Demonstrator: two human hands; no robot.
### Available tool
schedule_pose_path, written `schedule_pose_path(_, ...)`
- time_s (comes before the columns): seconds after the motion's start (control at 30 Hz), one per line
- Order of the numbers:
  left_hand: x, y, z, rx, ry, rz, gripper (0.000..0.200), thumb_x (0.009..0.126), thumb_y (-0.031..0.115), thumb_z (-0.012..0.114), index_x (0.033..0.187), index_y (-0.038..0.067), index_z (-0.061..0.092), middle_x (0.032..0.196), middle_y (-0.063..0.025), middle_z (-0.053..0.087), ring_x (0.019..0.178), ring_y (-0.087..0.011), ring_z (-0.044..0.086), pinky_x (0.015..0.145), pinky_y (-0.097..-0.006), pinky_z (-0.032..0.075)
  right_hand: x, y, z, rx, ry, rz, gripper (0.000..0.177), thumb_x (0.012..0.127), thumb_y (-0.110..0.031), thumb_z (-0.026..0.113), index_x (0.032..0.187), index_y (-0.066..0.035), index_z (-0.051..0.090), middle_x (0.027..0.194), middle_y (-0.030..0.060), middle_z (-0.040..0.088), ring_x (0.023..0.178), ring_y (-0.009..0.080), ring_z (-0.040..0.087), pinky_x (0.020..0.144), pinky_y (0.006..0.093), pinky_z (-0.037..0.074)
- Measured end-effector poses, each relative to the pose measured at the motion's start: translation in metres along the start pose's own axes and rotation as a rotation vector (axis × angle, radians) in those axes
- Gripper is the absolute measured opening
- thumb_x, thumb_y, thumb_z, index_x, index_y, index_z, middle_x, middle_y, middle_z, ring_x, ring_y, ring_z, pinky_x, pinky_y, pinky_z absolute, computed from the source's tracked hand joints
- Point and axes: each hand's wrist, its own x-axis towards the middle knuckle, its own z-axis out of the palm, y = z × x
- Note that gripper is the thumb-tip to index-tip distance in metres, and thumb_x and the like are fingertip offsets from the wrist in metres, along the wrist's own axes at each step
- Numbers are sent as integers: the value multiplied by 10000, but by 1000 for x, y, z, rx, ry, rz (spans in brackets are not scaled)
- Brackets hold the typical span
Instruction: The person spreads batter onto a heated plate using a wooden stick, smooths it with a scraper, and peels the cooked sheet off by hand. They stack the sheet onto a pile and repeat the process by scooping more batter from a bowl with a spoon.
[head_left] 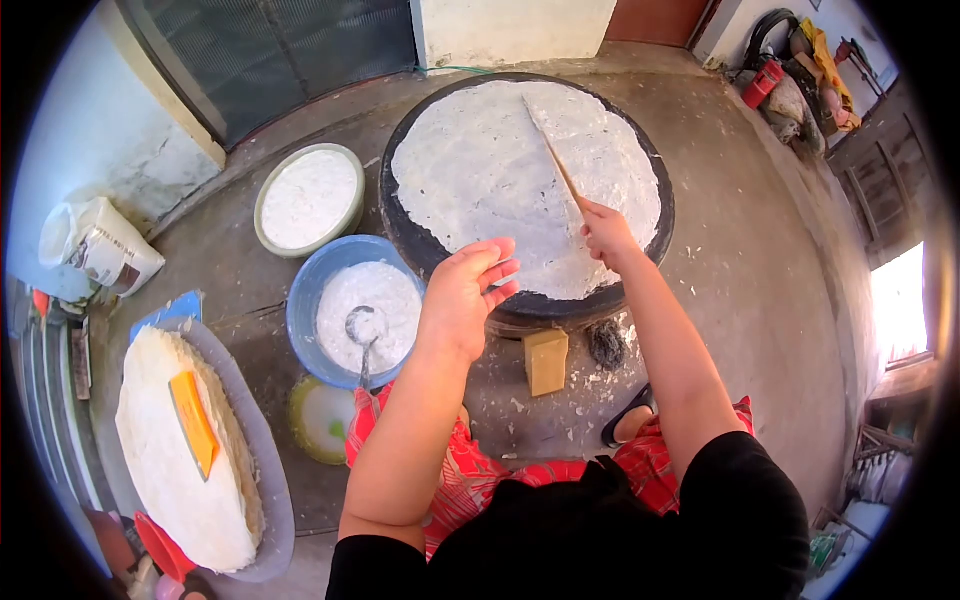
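A wide round black griddle (654, 150) is covered almost to its rim by a thin white flatbread (480, 170) with a ragged edge. My right hand (610, 236) is closed on one end of a long thin wooden stick (553, 150), which points away from me across the flatbread. Over the near left part of the griddle hovers my left hand (470, 290), its fingers loosely bent and apart, with nothing in it. Left of the griddle stands a blue basin (300, 310) of white batter or flour, with a metal ladle (365, 340) in it.
A pale bowl (262, 225) of white mixture sits behind the basin. At left, a stack of flatbreads (165, 440) on a round board (275, 500) carries an orange scraper (195, 425). A yellowish block (545, 362) and a dark scrubber (605, 345) lie before the griddle.
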Motion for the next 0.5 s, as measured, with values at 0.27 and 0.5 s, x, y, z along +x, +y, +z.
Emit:
schedule_pose_path(0.27,-1,-2,1,-17,4,-14,203,823,115,487,987,9,541,1008,-90,572,911,-197,548,762,-324,438,-23,5,-13,649,-28,175,403,882,-104,317,1280,-118,380,731,52,469,450,71,339,370,199,298)
schedule_pose_path(0.5,-3,-4,3,-7,-4,-9,202,824,118,491,989,11,537,1014,-91,571,912,-197,549,759,-327,437,37,20,29,-209,-47,-128,515,881,-246,431,1364,-179,265,772,48,530,503,108,430,418,246,374)
